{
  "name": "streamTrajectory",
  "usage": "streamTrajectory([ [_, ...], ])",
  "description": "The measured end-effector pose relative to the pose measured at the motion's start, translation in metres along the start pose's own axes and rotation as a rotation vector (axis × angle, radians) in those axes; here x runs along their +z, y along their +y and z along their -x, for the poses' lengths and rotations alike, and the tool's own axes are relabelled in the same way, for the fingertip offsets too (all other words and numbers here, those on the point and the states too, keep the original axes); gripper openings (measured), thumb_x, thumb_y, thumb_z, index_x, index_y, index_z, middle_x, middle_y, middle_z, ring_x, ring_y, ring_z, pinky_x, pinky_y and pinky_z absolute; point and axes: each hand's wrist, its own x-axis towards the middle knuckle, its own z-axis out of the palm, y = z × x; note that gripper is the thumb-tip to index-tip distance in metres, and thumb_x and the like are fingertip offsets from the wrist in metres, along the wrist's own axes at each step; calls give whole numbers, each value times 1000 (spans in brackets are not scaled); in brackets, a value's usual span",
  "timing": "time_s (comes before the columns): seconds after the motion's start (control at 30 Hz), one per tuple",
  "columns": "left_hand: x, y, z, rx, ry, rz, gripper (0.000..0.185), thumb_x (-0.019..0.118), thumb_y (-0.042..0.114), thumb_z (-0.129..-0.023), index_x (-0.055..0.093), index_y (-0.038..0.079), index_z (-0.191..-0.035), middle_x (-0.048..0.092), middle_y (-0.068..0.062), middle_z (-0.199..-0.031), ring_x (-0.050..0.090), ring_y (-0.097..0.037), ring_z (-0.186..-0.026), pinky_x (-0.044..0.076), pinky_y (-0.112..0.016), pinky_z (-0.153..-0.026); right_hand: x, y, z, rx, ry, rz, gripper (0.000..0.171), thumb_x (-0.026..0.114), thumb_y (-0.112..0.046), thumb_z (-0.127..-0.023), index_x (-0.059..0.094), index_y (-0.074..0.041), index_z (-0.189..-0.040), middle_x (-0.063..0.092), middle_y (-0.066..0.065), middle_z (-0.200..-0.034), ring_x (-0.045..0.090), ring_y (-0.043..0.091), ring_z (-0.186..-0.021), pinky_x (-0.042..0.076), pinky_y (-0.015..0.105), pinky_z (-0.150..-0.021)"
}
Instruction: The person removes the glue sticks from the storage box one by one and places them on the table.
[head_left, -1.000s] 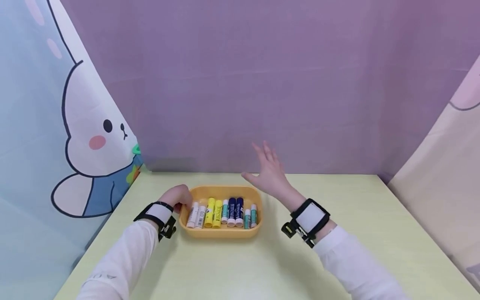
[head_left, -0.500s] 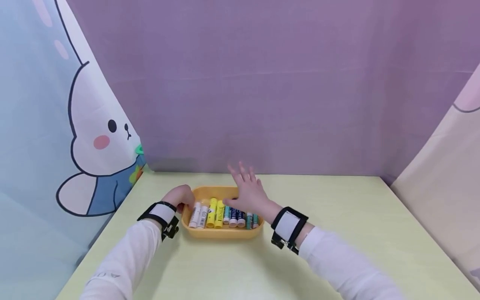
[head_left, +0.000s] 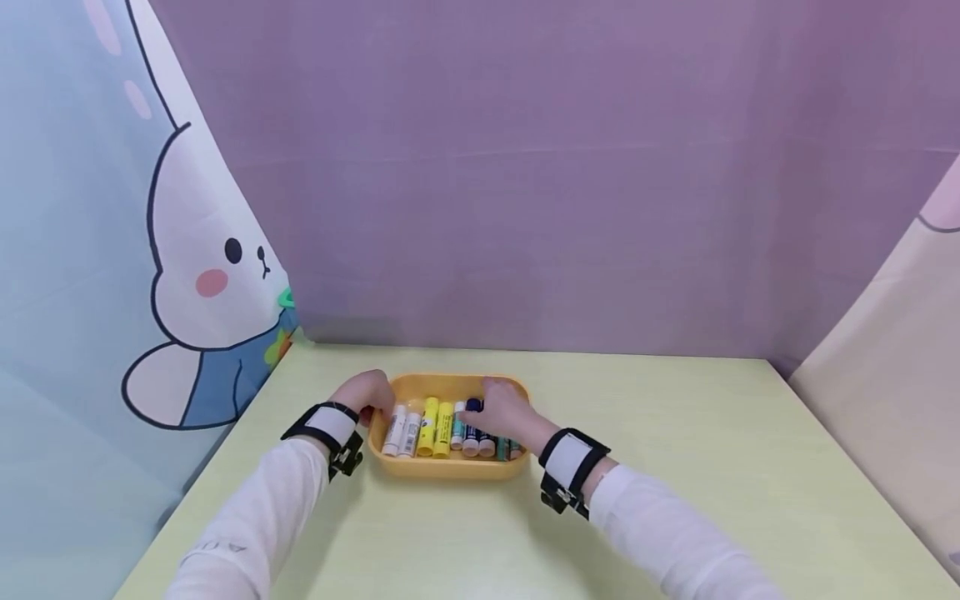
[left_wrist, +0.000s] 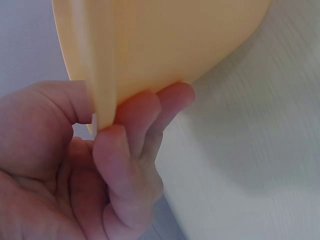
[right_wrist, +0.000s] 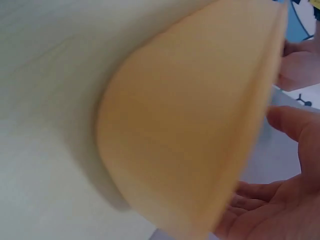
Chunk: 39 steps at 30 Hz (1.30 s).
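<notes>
A yellow-orange tray sits on the pale green table and holds a row of glue sticks: white ones, yellow ones, a teal one and dark blue ones. My left hand pinches the tray's left rim, thumb inside and fingers under the wall. My right hand reaches down into the tray's right half, fingertips by the dark blue sticks. In the right wrist view its palm is spread beside the tray wall, with nothing seen in it.
A purple backdrop closes off the far table edge. A curtain printed with a rabbit hangs on the left and a beige sheet on the right. Bare tabletop lies right of and in front of the tray.
My right hand has come down from above the table's right side and leftward into the tray, over the dark blue and teal sticks. The left hand has stayed on the tray's rim.
</notes>
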Motion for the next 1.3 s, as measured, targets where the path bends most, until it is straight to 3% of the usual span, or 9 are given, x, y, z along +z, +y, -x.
streamTrajectory([
  [0.17, -1, 2, 2, -3, -6, -14, 13, 59, -4, -76, 61, -4, -88, 52, -6, -62, 47, -12, -46, 45, -21, -45, 8, 5, -6, 48, -6, -20, 59, 66, -31, -87, 47, 4, -130, 57, 18, -119, 58, 26, -103, 51, 39, -89],
  [0.27, 0, 2, 2, 12, -8, -27, 11, 57, -5, -76, 61, -4, -86, 50, -5, -59, 45, -12, -44, 44, -21, -44, 13, 6, -9, 74, 5, -19, 50, 65, -26, -88, 49, 5, -124, 56, 15, -108, 56, 20, -87, 53, 35, -78],
  [0.43, 0, 1, 1, 43, -4, -49, 10, 54, -5, -76, 62, -4, -82, 47, -3, -54, 44, -11, -42, 42, -20, -42, 21, 9, -12, 82, 35, 28, 51, 64, -21, -88, 46, 9, -126, 53, 18, -110, 56, 17, -77, 55, 30, -69],
  [0.73, 1, 2, 0, 33, 2, -62, 10, 55, -5, -75, 62, -4, -82, 47, -3, -54, 45, -11, -43, 42, -21, -42, 32, 14, -18, 132, 52, 9, 56, 66, -15, -85, 42, 6, -131, 51, 18, -114, 55, 18, -78, 54, 30, -73],
  [1.03, 2, 1, -1, 31, 8, -37, 11, 56, -5, -75, 62, -4, -84, 48, -4, -55, 44, -12, -42, 42, -21, -41, 30, 15, -18, 97, 68, -6, 57, 68, -16, -84, 41, 9, -128, 52, 19, -106, 54, 19, -73, 51, 28, -62],
  [1.3, 1, 2, 1, 21, 12, -8, 13, 58, -5, -75, 60, -4, -88, 50, -6, -60, 45, -12, -44, 44, -22, -43, 29, 15, -20, 122, 60, -43, 62, 71, -19, -83, 40, 7, -130, 51, 19, -111, 56, 22, -84, 53, 34, -73],
])
